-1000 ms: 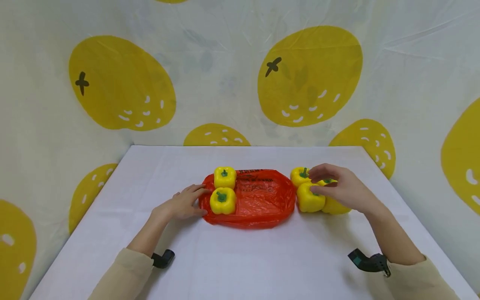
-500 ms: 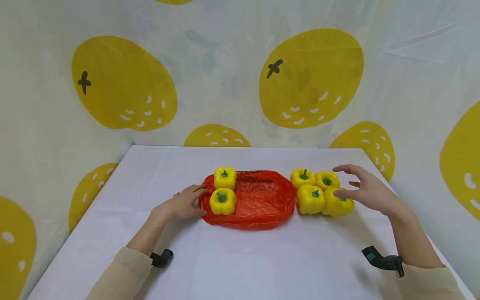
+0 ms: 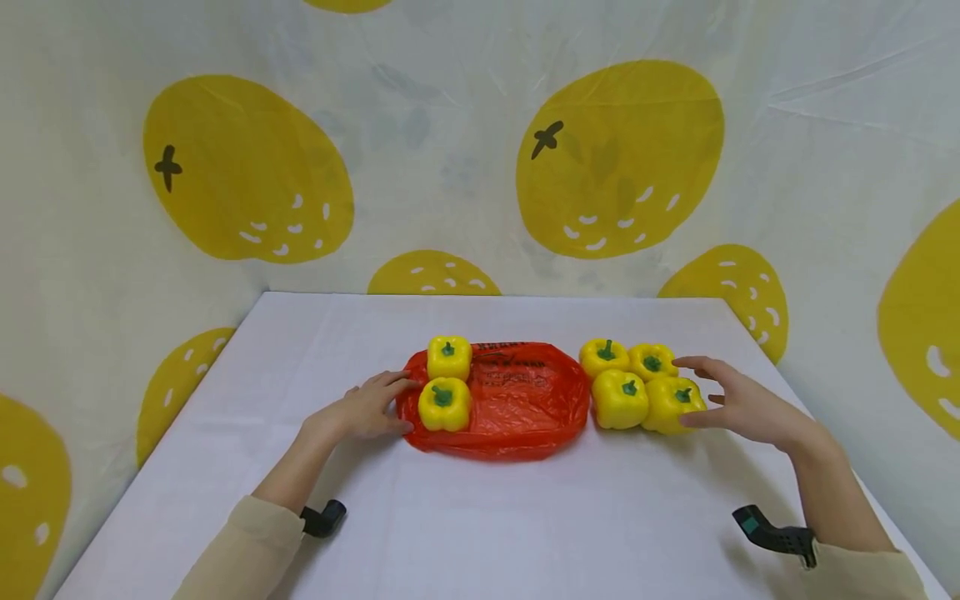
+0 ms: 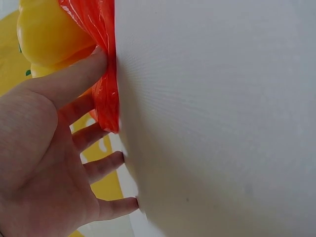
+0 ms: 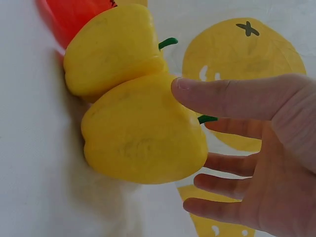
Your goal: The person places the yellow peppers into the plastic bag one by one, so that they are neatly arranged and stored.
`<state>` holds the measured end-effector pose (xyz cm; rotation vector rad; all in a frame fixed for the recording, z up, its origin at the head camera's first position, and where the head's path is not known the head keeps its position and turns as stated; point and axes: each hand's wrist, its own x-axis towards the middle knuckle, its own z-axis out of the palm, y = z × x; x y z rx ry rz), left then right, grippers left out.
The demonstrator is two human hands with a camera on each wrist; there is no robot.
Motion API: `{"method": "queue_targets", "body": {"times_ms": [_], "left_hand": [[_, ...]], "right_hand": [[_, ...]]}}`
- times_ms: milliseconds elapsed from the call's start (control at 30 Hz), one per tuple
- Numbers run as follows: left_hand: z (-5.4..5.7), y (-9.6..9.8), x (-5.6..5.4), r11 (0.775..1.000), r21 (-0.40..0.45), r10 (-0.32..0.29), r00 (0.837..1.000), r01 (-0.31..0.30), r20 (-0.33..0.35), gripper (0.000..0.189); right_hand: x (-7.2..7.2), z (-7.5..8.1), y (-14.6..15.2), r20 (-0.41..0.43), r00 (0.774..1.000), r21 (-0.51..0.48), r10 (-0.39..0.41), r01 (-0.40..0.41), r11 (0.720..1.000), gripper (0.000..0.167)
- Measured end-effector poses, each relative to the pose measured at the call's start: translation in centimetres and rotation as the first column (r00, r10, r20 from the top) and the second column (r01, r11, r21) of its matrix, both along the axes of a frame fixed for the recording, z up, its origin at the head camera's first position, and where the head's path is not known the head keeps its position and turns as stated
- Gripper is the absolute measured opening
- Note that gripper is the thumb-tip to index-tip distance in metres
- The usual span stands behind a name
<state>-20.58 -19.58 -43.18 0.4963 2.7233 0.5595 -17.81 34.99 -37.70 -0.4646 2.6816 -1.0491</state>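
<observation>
A flattened red plastic bag lies mid-table, with two yellow bell peppers on its left part. My left hand is at the bag's left edge; its thumb touches the red plastic in the left wrist view, other fingers spread. Right of the bag, several yellow bell peppers stand close together. Beside the front right pepper is my right hand, fingers apart and gripping nothing. Its thumb overlaps that pepper in the right wrist view; whether they touch, I cannot tell.
A white cloth covers the table. Behind and at both sides hangs a pale curtain printed with big yellow fruit. A black wrist camera sits on the right forearm, another black wrist camera on the left.
My right hand has moved off the top of the right-hand peppers, rightward and then slightly lower, to beside the front right one. The left hand has stayed at the bag's edge.
</observation>
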Motion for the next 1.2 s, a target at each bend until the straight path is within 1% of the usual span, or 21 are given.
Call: {"method": "queue_targets", "body": {"times_ms": [167, 333, 500, 633, 767, 933, 1200], "left_hand": [[0.3, 0.0, 0.1, 1.0, 0.006, 0.007, 1.0, -0.008, 0.01, 0.069], [0.3, 0.0, 0.0, 1.0, 0.016, 0.002, 1.0, -0.002, 0.016, 0.068], [0.2, 0.1, 0.0, 1.0, 0.005, -0.002, 1.0, 0.002, 0.019, 0.068], [0.3, 0.1, 0.1, 1.0, 0.011, 0.002, 1.0, -0.002, 0.019, 0.068], [0.3, 0.1, 0.2, 1.0, 0.011, 0.004, 1.0, -0.004, 0.02, 0.068], [0.3, 0.0, 0.2, 1.0, 0.006, -0.003, 1.0, 0.002, 0.009, 0.068], [0.3, 0.0, 0.1, 1.0, 0.007, -0.002, 1.0, 0.002, 0.013, 0.069]], "right_hand": [[0.0, -0.4, 0.2, 0.014, 0.999, -0.017, 0.037, -0.037, 0.999, 0.081], [-0.1, -0.6, 0.4, 0.02, 0.998, -0.02, 0.055, -0.055, 0.998, 0.076], [0.2, -0.8, 0.5, 0.038, 0.998, -0.006, 0.046, -0.046, 0.999, 0.07], [0.3, -0.7, 0.4, 0.039, 0.999, 0.008, 0.035, -0.035, 0.999, 0.068], [0.4, -0.3, 0.5, 0.022, 0.999, 0.022, 0.044, -0.045, 0.999, 0.068], [0.4, 0.6, 0.8, -0.009, 0.999, 0.056, 0.053, -0.053, 0.997, 0.07], [0.2, 2.4, 0.9, -0.007, 0.999, 0.061, 0.051, -0.05, 0.997, 0.066]]}}
